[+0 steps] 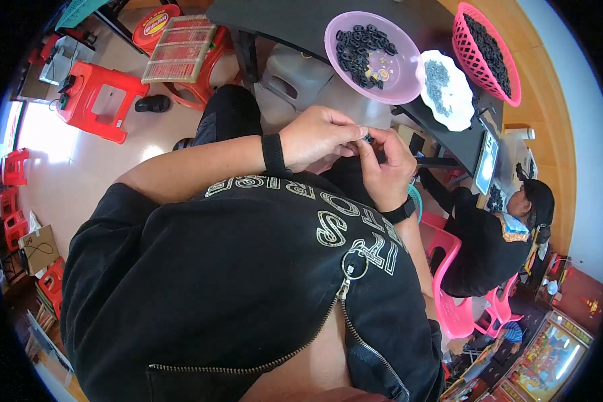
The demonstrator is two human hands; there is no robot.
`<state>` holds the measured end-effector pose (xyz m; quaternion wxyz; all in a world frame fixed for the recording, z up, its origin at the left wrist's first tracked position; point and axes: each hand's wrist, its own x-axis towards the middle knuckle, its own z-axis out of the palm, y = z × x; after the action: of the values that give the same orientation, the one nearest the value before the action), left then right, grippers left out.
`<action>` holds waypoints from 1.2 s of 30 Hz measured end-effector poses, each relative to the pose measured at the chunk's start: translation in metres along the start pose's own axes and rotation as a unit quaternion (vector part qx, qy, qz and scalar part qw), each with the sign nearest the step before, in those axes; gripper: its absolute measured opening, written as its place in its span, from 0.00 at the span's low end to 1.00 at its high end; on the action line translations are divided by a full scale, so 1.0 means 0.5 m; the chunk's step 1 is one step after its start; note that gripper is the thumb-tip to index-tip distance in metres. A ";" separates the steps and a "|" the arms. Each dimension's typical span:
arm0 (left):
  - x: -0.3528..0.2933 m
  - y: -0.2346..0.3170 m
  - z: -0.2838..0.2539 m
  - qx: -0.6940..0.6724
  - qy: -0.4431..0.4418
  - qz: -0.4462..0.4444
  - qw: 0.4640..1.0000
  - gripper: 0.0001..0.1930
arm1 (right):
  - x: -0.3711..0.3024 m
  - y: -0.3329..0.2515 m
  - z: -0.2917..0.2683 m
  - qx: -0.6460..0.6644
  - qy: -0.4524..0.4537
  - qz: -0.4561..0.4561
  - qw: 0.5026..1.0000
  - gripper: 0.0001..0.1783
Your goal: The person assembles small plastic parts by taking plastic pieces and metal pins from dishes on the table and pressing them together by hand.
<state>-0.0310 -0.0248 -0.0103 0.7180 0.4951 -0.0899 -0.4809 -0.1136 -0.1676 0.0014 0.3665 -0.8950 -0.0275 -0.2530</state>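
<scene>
My left hand (318, 137) and my right hand (387, 167) meet over my lap, just below the black table's edge. Their fingertips pinch a small dark part (368, 139) between them; most of it is hidden by my fingers. Both wrists wear black bands. Ahead on the table sits a pink round bowl (398, 87) holding several black rubber rings. Right of it lies a white scalloped plate (459, 107) with small grey pieces, and beyond that a pink mesh basket (462, 27) filled with dark parts.
A black table (288, 23) runs across the top. Red plastic stools (97, 94) and a woven-seat stool (181, 47) stand on the floor at left. Another person in black (489, 234) sits on a pink chair at right. Cardboard boxes (37, 248) lie at far left.
</scene>
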 end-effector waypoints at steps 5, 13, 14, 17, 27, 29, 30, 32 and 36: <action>0.000 0.009 0.000 -0.048 0.014 -0.004 0.999 0.11 | 0.001 0.003 0.006 0.038 0.013 0.046 0.998 0.10; 0.008 0.011 -0.026 -0.074 0.056 -0.021 0.995 0.13 | -0.043 0.095 -0.034 0.102 -0.295 0.275 0.910 0.08; 0.008 0.012 -0.030 -0.076 0.057 -0.018 0.995 0.13 | -0.017 0.082 -0.051 0.065 -0.277 0.251 0.925 0.08; 0.004 0.014 -0.034 -0.085 0.045 -0.034 0.995 0.14 | 0.077 0.078 -0.131 0.177 0.010 0.267 0.947 0.13; 0.013 0.014 -0.052 -0.086 0.036 -0.035 0.995 0.14 | 0.146 0.107 -0.125 0.171 0.061 0.272 0.945 0.13; 0.012 0.014 -0.056 -0.081 0.037 -0.041 0.995 0.14 | 0.142 0.108 -0.105 0.149 0.019 0.282 0.948 0.12; 0.011 0.016 -0.056 -0.078 0.034 -0.046 0.995 0.14 | 0.146 0.115 -0.097 0.150 0.017 0.284 0.947 0.12; 0.010 0.021 -0.058 -0.075 0.030 -0.052 0.995 0.14 | 0.157 0.125 -0.085 0.070 0.009 0.215 0.974 0.12; 0.015 0.027 -0.060 -0.068 0.022 -0.064 0.995 0.14 | 0.177 0.133 -0.068 -0.086 -0.028 0.145 0.985 0.12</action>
<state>-0.0008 -0.0115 -0.0167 0.7193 0.4606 -0.0093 -0.5200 -0.0357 -0.2507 0.0212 0.3201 -0.9244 0.1139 -0.1730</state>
